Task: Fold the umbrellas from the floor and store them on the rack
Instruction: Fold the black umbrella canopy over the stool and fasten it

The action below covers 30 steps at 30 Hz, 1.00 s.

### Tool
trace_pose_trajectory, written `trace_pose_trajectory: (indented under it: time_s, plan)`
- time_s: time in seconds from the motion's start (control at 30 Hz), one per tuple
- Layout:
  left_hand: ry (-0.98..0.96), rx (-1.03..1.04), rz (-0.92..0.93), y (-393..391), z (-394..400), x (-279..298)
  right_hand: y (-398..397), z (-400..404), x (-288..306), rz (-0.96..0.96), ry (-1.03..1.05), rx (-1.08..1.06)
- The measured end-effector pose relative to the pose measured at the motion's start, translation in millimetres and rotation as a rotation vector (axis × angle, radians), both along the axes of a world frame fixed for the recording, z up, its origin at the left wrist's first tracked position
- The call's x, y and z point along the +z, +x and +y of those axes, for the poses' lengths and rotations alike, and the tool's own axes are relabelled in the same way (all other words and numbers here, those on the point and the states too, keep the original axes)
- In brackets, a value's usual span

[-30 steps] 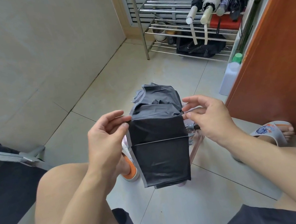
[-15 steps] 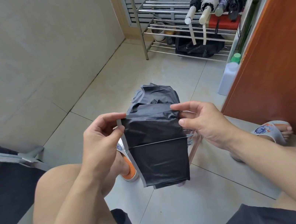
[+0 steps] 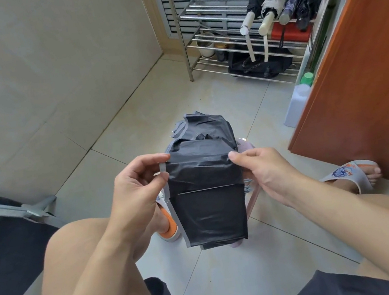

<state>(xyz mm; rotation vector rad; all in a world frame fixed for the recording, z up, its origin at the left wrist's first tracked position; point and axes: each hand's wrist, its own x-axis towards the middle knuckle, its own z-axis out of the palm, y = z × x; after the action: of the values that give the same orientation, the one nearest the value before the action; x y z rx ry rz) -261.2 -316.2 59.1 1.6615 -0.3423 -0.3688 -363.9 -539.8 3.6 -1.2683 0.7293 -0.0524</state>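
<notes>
Between both knees, black umbrella [image 3: 208, 191] runs lengthwise away.

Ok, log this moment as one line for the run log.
step: folding black umbrella | left hand: pinches canopy edge | right hand: pinches opposite edge | rack: four folded umbrellas stored

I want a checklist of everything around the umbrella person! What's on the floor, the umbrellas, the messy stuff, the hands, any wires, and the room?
Surface: pale tiled floor.
Job's things: black umbrella held above the knees, canopy partly folded; four folded umbrellas on the metal rack.
Clutter: white bottle with green cap; black bag and red box on the rack.
Hands: left hand and right hand each pinch a canopy edge.
Cables: nothing seen.
Surroundings: tiled wall, orange-brown door.
</notes>
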Motion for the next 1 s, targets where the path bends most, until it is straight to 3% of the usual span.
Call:
trace_pose_trajectory:
  time_s: [0.13,0.33,0.47,0.57,0.7,0.9,1.0]
  plan:
    - [0.001,-0.041,-0.035,-0.1,0.1,0.9,2.4,-4.0,7.7,-0.057,0.103,-0.054]
    - [-0.033,-0.046,-0.03,4.5,1.6,-1.4,2.2,-0.9,13.4,-0.009,0.032,0.091]
    - [-0.064,-0.002,0.007,4.1,1.9,-0.2,1.3,-0.9,16.5,-0.027,0.078,0.065]
    - [-0.049,0.04,0.022,5.0,2.0,-2.5,-1.8,-1.1,14.5,-0.093,-0.076,-0.033]
    - [-0.028,0.08,-0.017,5.3,-2.0,-1.0,-4.0,-4.4,9.7,-0.133,-0.498,0.009]
    - [0.011,0.063,-0.115,10.6,-6.9,6.3,-0.6,-9.0,13.0,-0.176,-0.629,-0.105]
    - [0.017,0.076,-0.113,8.6,-8.5,6.5,-1.2,-11.1,14.4,-0.184,-0.658,-0.031]
